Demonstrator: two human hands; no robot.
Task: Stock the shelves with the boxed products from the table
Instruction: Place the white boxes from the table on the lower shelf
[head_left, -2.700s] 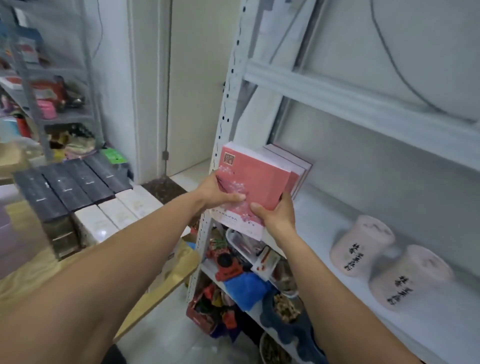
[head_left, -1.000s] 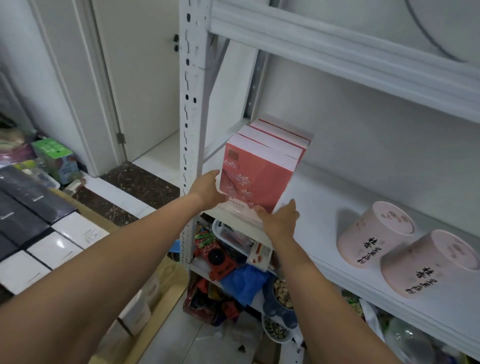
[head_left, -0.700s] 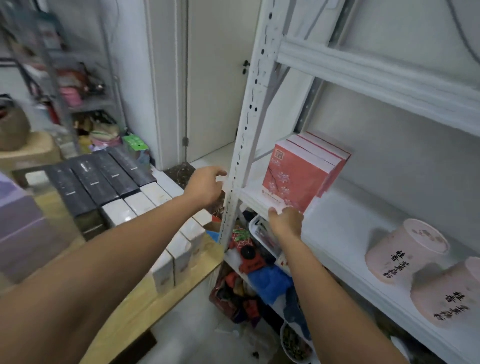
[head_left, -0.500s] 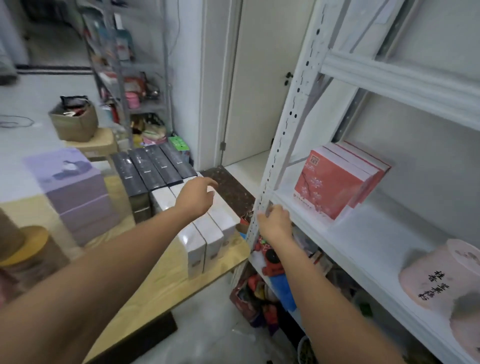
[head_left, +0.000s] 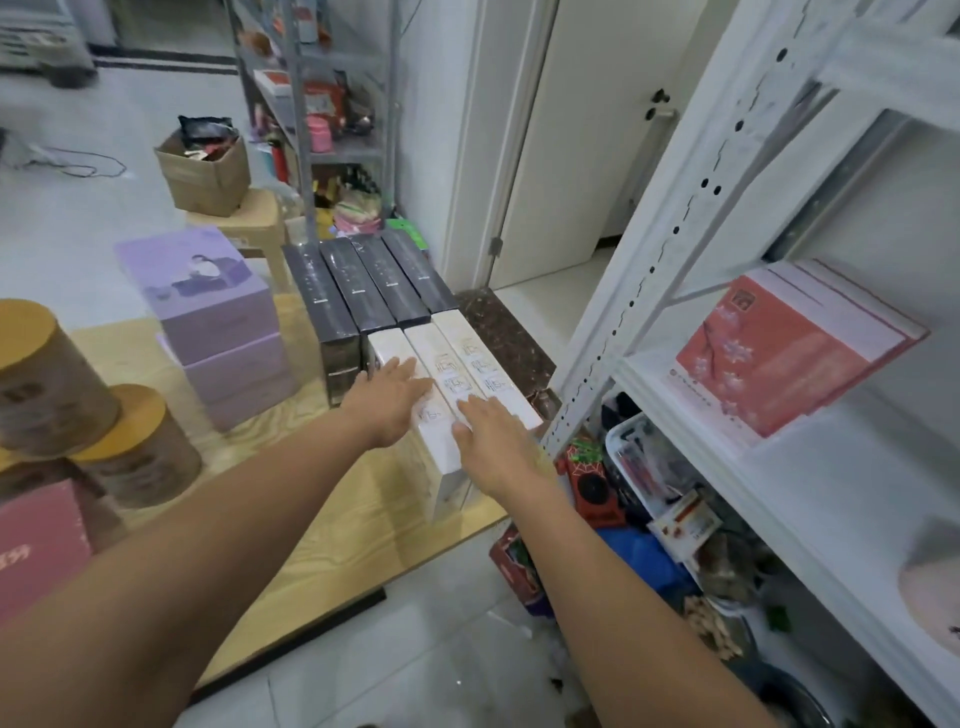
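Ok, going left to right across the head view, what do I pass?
Brown round canister with yellow lid, stack of lilac cardboard boxes, row of long black boxes, row of long white boxes, white perforated metal shelf post, coral-pink flat boxes.

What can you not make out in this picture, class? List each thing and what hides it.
Head view:
- White boxes: near parts of the tops are covered by the left hand and right hand.
- Their labels: too small and blurred to read.
- Pale pink tub on the shelf: cut off by the right edge.
- Dark pink box: cut off by the left edge.
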